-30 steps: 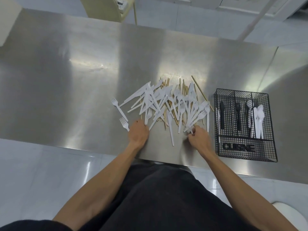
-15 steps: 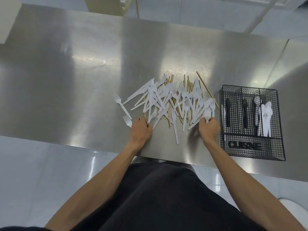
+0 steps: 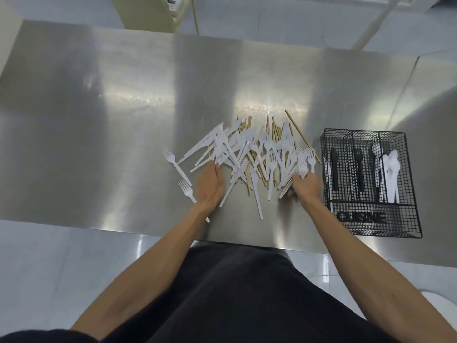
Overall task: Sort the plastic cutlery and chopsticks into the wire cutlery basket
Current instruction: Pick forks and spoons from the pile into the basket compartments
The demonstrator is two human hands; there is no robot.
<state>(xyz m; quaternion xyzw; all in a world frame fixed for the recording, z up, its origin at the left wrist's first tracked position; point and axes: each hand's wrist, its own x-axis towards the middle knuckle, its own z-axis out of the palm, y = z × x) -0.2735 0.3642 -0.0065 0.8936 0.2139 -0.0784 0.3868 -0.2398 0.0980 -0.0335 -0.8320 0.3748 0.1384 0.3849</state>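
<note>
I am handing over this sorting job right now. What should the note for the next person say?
Left hand: touches the pile at its left edge; grip unclear.
Right hand: pinches a white fork at the pile's right edge, beside the wire basket.
Done: a few black pieces and white spoons stand in the basket.
Left: the pile of white cutlery and chopsticks on the steel table, plus two loose forks.

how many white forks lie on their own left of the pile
2: the far fork just left of the pile, and the near fork with its handle running under the left hand. More are tangled in the pile.
</note>
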